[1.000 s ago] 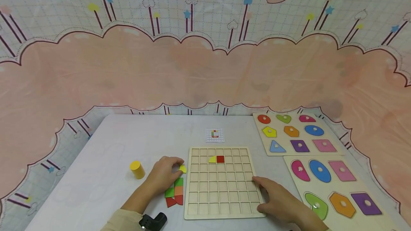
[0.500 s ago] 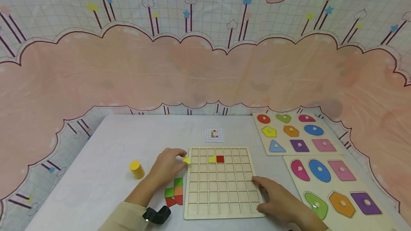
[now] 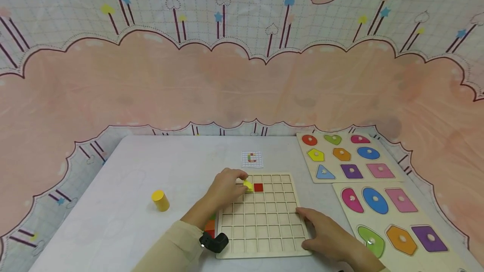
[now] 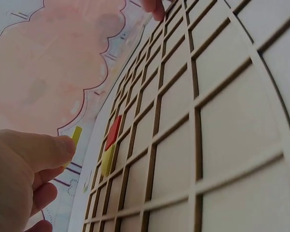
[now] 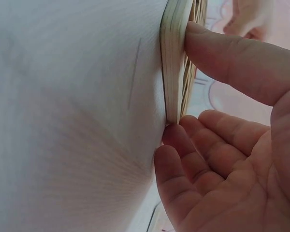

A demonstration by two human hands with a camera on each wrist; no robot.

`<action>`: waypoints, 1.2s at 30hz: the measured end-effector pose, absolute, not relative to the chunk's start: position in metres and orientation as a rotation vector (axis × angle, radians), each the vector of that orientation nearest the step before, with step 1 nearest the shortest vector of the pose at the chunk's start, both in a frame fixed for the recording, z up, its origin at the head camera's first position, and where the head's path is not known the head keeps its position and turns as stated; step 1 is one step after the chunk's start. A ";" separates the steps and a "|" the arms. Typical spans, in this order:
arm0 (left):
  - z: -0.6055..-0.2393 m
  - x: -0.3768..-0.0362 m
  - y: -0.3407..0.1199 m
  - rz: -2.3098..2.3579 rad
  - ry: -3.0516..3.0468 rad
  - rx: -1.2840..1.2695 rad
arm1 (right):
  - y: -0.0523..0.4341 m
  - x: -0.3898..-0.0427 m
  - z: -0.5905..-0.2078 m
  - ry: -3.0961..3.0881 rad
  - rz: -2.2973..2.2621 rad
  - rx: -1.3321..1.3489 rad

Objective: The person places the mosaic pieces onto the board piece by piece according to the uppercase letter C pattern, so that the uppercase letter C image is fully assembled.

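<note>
Left hand: the left hand (image 3: 226,187) pinches a small yellow quarter-round wooden tile (image 3: 248,185) between thumb and fingertips, just above the upper rows of the pale wooden grid board (image 3: 264,226), lower centre of the head view.
Held tile: the left wrist view shows it edge-on (image 4: 76,136), tilted up off the board, not lying flat in a cell.
Key relation: a second yellow tile (image 4: 107,161) already lies in a cell just under the held one, with the red square tile (image 3: 259,187) in the next cell to the right; the left hand is right there, far nearer than the right.
Right hand: the right hand (image 3: 326,236) grips the board's right edge, thumb on the top face and fingers (image 5: 193,159) curled against the side.
Spare tiles: green, orange and red tiles (image 3: 210,226) lie on the white table (image 3: 124,205) beside the board's left edge, partly hidden by the forearm.
Writing: the small pattern card (image 3: 252,159) above the board shows a coloured figure shaped like a letter C; no brand or other writing is readable.
Elsewhere: a yellow wooden cylinder (image 3: 160,200) stands at lower left; two shape-peg puzzle boards (image 3: 348,156) lie at right.
</note>
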State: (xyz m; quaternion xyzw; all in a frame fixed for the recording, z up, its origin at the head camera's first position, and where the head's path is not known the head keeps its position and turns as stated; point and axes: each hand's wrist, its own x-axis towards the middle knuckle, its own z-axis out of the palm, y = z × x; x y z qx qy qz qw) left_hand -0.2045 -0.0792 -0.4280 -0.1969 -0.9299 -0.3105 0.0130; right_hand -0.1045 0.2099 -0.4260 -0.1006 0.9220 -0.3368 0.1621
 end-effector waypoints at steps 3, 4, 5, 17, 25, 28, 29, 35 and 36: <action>-0.428 -0.206 -0.070 -0.962 -2.894 -0.646 | 0.209 -0.105 -0.426 2.632 -0.956 -0.270; -0.429 -0.206 -0.068 -0.956 -2.895 -0.653 | 0.209 -0.105 -0.426 2.633 -0.953 -0.259; -0.429 -0.207 -0.066 -0.955 -2.895 -0.660 | 0.209 -0.105 -0.426 2.633 -0.949 -0.248; -0.442 -0.214 -0.044 -0.934 -2.865 -0.692 | 0.209 -0.106 -0.425 2.623 -0.951 -0.242; -0.447 -0.218 -0.032 -1.012 -2.905 -0.619 | 0.207 -0.107 -0.424 2.628 -0.942 -0.228; -0.448 -0.218 -0.028 -1.016 -2.907 -0.611 | 0.207 -0.107 -0.424 2.624 -0.937 -0.219; -0.448 -0.217 -0.026 -1.013 -2.907 -0.609 | 0.207 -0.107 -0.424 2.623 -0.934 -0.216; -0.450 -0.216 -0.022 -0.992 -2.891 -0.618 | 0.207 -0.107 -0.424 2.611 -0.939 -0.197; -0.450 -0.216 -0.021 -0.992 -2.887 -0.620 | 0.207 -0.107 -0.424 2.610 -0.940 -0.198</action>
